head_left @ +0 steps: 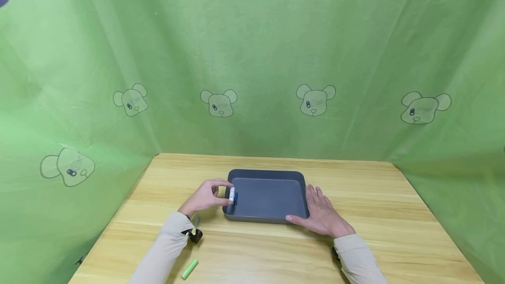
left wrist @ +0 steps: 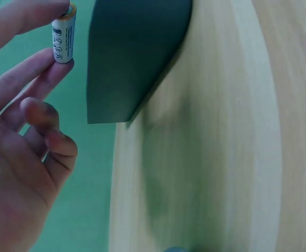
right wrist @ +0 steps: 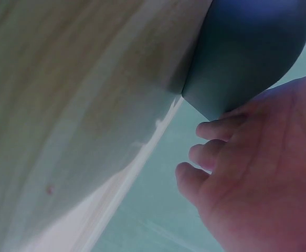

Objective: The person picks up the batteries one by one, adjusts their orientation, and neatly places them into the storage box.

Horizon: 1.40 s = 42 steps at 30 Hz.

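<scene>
My left hand pinches a white battery by its two ends between thumb and finger, over the left rim of a dark grey tray. In the left wrist view the battery shows an orange band near its top and small printed symbols. Just beside it, in the tray's left part, is a small blue cylindrical thing, partly hidden in the head view. At the tray's right side my right hand rests against the wall with fingers straight, its thumb at the front rim.
A short light-green stick lies on the wooden table near the front left. Green cloth printed with bear heads hangs behind the table and along both sides.
</scene>
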Motion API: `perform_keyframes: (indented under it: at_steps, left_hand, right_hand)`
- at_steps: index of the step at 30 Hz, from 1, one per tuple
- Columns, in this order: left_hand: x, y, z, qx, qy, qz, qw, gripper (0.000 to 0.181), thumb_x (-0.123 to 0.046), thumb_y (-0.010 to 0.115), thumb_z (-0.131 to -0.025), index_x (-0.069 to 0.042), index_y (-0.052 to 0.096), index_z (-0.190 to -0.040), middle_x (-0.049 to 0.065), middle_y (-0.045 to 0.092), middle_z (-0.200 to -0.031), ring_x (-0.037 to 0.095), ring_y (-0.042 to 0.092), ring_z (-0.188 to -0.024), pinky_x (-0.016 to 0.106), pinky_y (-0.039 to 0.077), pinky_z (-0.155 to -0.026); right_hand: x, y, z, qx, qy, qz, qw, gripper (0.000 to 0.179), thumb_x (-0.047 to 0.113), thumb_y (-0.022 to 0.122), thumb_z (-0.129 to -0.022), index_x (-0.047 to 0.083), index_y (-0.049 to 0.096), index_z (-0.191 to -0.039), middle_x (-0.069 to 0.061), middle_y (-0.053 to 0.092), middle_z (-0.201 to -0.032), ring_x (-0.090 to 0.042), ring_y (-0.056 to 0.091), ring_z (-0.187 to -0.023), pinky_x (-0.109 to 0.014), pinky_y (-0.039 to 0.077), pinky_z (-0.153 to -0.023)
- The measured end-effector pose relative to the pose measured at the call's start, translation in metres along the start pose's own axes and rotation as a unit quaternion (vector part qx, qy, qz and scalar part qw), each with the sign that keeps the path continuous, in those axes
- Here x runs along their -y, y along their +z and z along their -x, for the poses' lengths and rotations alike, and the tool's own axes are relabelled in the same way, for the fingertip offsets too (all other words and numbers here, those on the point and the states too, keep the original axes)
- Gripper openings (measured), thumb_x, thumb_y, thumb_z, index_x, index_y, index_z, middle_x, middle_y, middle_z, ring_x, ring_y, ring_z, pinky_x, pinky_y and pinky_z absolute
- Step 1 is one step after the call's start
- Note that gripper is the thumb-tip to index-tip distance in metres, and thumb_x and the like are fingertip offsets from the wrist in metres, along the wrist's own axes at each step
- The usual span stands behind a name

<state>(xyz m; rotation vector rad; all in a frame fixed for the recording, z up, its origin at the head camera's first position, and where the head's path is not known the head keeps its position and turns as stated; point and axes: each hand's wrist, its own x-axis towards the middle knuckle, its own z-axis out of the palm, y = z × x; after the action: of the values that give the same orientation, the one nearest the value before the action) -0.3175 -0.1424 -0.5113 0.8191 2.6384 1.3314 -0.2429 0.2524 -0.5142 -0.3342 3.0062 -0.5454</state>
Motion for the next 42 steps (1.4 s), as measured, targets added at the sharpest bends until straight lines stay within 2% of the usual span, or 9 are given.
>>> perform_keyframes:
  at_steps: [5, 9, 12, 15, 20, 25, 30, 35, 42]
  left_hand:
    - [0.002, 0.002, -0.004, 0.001, -0.011, -0.009, 0.9999, 0.058, -0.026, 0.09, -0.077, -0.011, 0.071, -0.13, 0.007, 0.071, -0.132, 0.008, 0.046, -0.068, 0.02, 0.041, -0.062]
    - [0.004, 0.005, -0.006, 0.003, -0.016, -0.016, 0.9997, 0.058, -0.027, 0.09, -0.077, -0.011, 0.071, -0.129, 0.009, 0.07, -0.134, 0.013, 0.054, -0.082, 0.023, 0.047, -0.074]
    - [0.006, 0.007, -0.007, 0.005, -0.017, -0.017, 0.9997, 0.057, -0.027, 0.09, -0.077, -0.011, 0.072, -0.128, 0.009, 0.07, -0.135, 0.016, 0.059, -0.1, 0.03, 0.051, -0.091]
    - [0.008, 0.01, -0.01, 0.006, -0.017, -0.018, 0.9997, 0.056, -0.027, 0.09, -0.076, -0.012, 0.072, -0.127, 0.008, 0.07, -0.135, 0.018, 0.061, -0.112, 0.039, 0.051, -0.102]
    - [0.011, 0.014, -0.014, 0.011, -0.012, -0.011, 0.9998, 0.055, -0.025, 0.091, -0.075, -0.011, 0.073, -0.126, 0.009, 0.07, -0.135, 0.026, 0.062, -0.12, 0.049, 0.05, -0.108]
    - [0.011, 0.019, -0.017, 0.022, -0.005, -0.019, 0.9996, 0.056, -0.022, 0.09, -0.075, -0.008, 0.072, -0.126, 0.012, 0.07, -0.135, 0.034, 0.06, -0.131, 0.057, 0.041, -0.117]
    - [0.01, 0.023, -0.019, 0.027, 0.017, -0.045, 0.9985, 0.054, -0.022, 0.089, -0.077, -0.005, 0.072, -0.125, 0.015, 0.07, -0.133, 0.036, 0.062, -0.129, 0.059, 0.042, -0.116]
    - [0.006, 0.025, -0.021, 0.031, 0.023, -0.058, 0.9975, 0.053, -0.019, 0.088, -0.078, -0.002, 0.072, -0.125, 0.016, 0.071, -0.131, 0.034, 0.064, -0.125, 0.055, 0.047, -0.114]
    - [0.01, 0.027, -0.026, 0.037, 0.017, -0.081, 0.9959, 0.052, -0.02, 0.088, -0.078, -0.005, 0.073, -0.125, 0.012, 0.071, -0.131, 0.031, 0.065, -0.124, 0.05, 0.049, -0.112]
  right_hand:
    - [0.0, -0.001, -0.001, 0.001, 0.001, -0.001, 1.0, 0.126, 0.081, 0.055, -0.087, -0.011, 0.01, -0.16, -0.032, 0.01, -0.17, -0.052, 0.008, -0.158, -0.066, 0.013, -0.128]
    - [0.0, -0.001, -0.001, 0.0, 0.0, -0.001, 1.0, 0.126, 0.081, 0.055, -0.086, -0.011, 0.01, -0.16, -0.032, 0.01, -0.169, -0.052, 0.008, -0.157, -0.066, 0.014, -0.127]
    - [0.0, 0.0, -0.001, 0.001, 0.001, 0.001, 1.0, 0.126, 0.081, 0.055, -0.086, -0.011, 0.01, -0.16, -0.032, 0.01, -0.169, -0.053, 0.008, -0.157, -0.067, 0.014, -0.127]
    - [-0.001, 0.0, 0.0, 0.002, 0.002, 0.001, 1.0, 0.126, 0.081, 0.055, -0.087, -0.011, 0.01, -0.16, -0.032, 0.009, -0.169, -0.053, 0.007, -0.157, -0.067, 0.014, -0.127]
    - [0.0, 0.0, 0.0, 0.002, 0.002, -0.002, 1.0, 0.126, 0.081, 0.055, -0.087, -0.012, 0.01, -0.16, -0.032, 0.009, -0.169, -0.053, 0.007, -0.157, -0.067, 0.014, -0.127]
    - [0.001, 0.0, 0.001, 0.006, 0.003, -0.006, 1.0, 0.126, 0.08, 0.055, -0.087, -0.012, 0.01, -0.16, -0.032, 0.009, -0.17, -0.053, 0.007, -0.157, -0.067, 0.014, -0.127]
    - [0.001, 0.0, 0.002, 0.004, 0.004, -0.007, 1.0, 0.126, 0.08, 0.056, -0.087, -0.012, 0.01, -0.16, -0.032, 0.009, -0.17, -0.053, 0.007, -0.157, -0.067, 0.014, -0.127]
    - [0.001, 0.0, 0.001, 0.003, 0.004, -0.007, 1.0, 0.126, 0.08, 0.056, -0.087, -0.011, 0.01, -0.16, -0.032, 0.009, -0.17, -0.052, 0.007, -0.158, -0.067, 0.014, -0.127]
    - [0.001, 0.001, 0.001, 0.0, 0.004, -0.007, 1.0, 0.126, 0.08, 0.056, -0.087, -0.011, 0.01, -0.16, -0.032, 0.01, -0.169, -0.052, 0.007, -0.158, -0.067, 0.015, -0.127]
